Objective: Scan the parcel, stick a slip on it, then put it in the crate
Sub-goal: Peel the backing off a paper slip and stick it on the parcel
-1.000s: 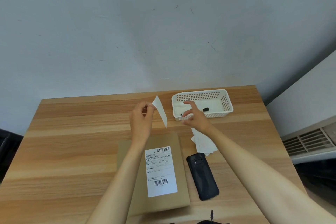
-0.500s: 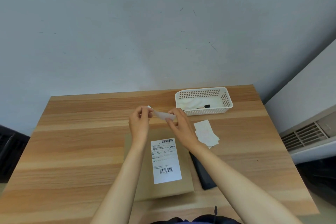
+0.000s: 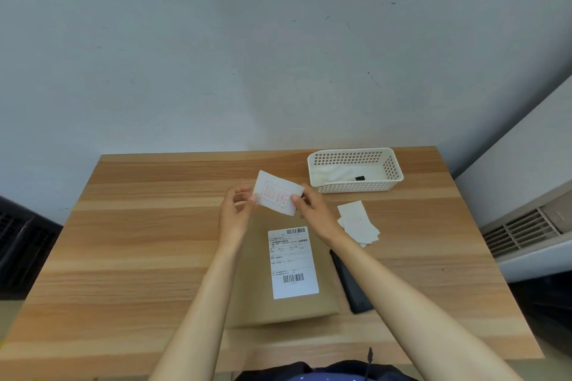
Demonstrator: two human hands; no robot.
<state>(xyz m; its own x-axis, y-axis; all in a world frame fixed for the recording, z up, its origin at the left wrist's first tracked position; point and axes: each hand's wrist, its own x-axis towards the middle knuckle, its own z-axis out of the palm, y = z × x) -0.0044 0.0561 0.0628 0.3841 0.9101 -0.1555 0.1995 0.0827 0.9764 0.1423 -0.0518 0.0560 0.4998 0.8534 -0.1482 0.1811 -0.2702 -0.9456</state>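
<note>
Both hands pinch one slip (image 3: 277, 194) above the parcel (image 3: 257, 294): left hand (image 3: 234, 212) grip clamped on its left edge, right hand (image 3: 312, 214) on right edge.

Both hands raised over the table (image 3: 154, 257). Left hand (image 3: 233, 216) pinches the left edge of a white slip (image 3: 278, 193) with faint red print; right hand (image 3: 312, 216) pinches its lower right corner. Just below the fingers: brown parcel (image 3: 257, 303) with a barcode label (image 3: 292, 261). Right of the fingers: loose slips (image 3: 357, 223), a white crate (image 3: 356, 172) beyond. A dark scanner (image 3: 353, 288) lies beside the parcel, under the right forearm.
</note>
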